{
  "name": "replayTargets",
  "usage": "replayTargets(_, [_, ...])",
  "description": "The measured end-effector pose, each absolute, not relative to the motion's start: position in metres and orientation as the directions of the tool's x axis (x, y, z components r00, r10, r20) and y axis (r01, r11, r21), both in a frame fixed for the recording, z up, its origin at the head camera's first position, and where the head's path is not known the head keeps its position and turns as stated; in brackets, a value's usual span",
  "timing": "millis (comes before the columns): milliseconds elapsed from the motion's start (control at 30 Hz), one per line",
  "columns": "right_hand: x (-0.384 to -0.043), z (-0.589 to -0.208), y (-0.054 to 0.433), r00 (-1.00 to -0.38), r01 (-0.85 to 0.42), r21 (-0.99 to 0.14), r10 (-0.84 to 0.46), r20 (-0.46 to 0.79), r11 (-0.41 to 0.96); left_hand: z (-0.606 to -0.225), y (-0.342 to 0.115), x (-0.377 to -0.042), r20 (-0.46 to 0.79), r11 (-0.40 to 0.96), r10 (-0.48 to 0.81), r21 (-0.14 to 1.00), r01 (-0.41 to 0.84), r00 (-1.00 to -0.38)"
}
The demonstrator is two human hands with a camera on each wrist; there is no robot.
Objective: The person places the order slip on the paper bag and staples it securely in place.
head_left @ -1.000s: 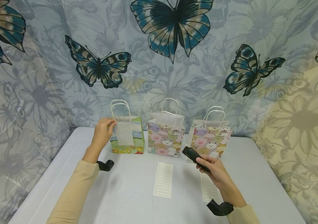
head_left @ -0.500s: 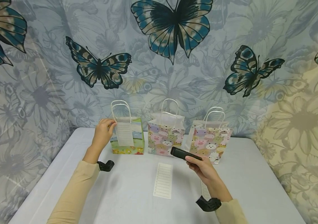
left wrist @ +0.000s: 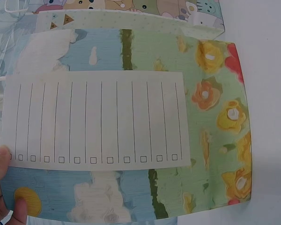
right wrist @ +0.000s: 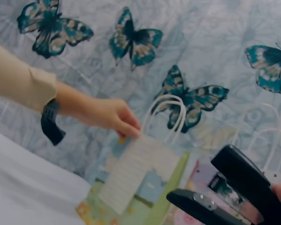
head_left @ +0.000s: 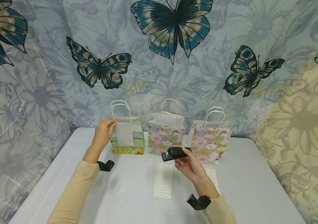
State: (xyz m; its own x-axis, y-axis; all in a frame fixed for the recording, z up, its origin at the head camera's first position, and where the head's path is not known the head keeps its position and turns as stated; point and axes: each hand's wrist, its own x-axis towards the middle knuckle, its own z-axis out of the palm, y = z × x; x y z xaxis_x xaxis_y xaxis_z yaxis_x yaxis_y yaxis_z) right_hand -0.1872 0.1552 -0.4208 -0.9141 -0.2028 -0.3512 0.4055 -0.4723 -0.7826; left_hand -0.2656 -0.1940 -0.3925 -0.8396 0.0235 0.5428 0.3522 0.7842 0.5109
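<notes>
My left hand (head_left: 105,130) pinches the top left corner of a lined checklist slip (left wrist: 96,122) against the front of a green and blue paper gift bag (head_left: 137,141). White twisted handles (head_left: 121,102) rise above that bag. In my right hand (head_left: 191,168) is a black stapler (head_left: 174,153), held in the air before the middle gift bag (head_left: 164,133), which has an animal print. The right wrist view shows the stapler (right wrist: 241,176) close up, its two arms spread apart and pointing toward the green bag.
Another animal-print gift bag (head_left: 210,143) stands at the right of the row. Two more checklist slips lie on the white table (head_left: 131,193): one slip (head_left: 163,180) in the middle, another slip (head_left: 211,177) partly behind my right wrist. Butterfly-patterned fabric (head_left: 159,77) hangs behind.
My right hand has moved left with the stapler and turned it, so its front end now points left. My left hand stays at the slip's corner on the green bag.
</notes>
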Motion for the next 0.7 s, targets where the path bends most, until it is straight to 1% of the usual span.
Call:
replayTargets(200, [-0.187, -0.425, 0.143, -0.877, 0.479, -0.680, -0.340, -0.340, -0.556, -0.392, -0.194, -0.265, 0.553, 0.783, 0.022, 0.508, 0.358, -0.833])
replayTargets(267, [-0.187, -0.426, 0.139, -0.873, 0.486, -0.675, -0.344, -0.345, -0.555, -0.392, -0.193, -0.265, 0.551, 0.783, 0.023, 0.509, 0.358, -0.834])
replayTargets(467, [-0.188, -0.427, 0.128, -0.876, 0.483, -0.712, -0.297, -0.381, -0.510, -0.392, -0.194, -0.265, 0.541, 0.779, 0.018, 0.520, 0.352, -0.841])
replayTargets(633, [-0.187, -0.424, 0.118, -0.862, 0.505, -0.682, -0.341, -0.374, -0.529, -0.392, -0.194, -0.265, 0.543, 0.776, 0.017, 0.523, 0.353, -0.840])
replayTargets(700, [-0.187, -0.422, 0.114, -0.855, 0.515, -0.688, -0.363, -0.371, -0.511, -0.392, -0.194, -0.265, 0.544, 0.774, 0.017, 0.523, 0.355, -0.839])
